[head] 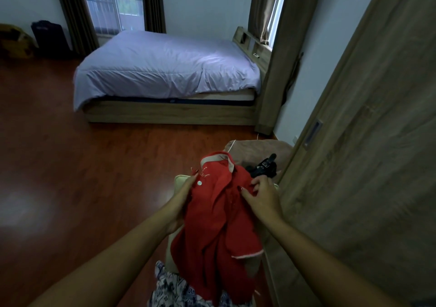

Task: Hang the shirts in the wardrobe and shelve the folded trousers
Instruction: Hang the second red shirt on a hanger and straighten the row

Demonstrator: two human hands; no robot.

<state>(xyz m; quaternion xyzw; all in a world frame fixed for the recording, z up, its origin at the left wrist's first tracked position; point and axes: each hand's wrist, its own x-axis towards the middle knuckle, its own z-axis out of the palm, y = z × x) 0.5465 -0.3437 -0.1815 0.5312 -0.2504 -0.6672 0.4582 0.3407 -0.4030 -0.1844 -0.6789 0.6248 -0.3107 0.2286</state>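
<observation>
A red polo shirt (219,214) with a pale collar and pale sleeve trim hangs in front of me, held up in both hands. My left hand (182,200) grips its left side beside a white button, fingers partly hidden behind the cloth. My right hand (260,197) pinches the fabric near the right shoulder. The wardrobe (368,155) stands close on my right, its wood-grain sliding door shut, with a recessed handle (312,133). No trousers are clearly in view.
A dark strapped item (263,166) lies on a brown cushion (259,152) beyond the shirt. A beige cushion (180,181) sits under my hands. The bed (165,70) with a lilac cover stands across the red-brown wood floor (70,165). Patterned cloth (174,288) shows below.
</observation>
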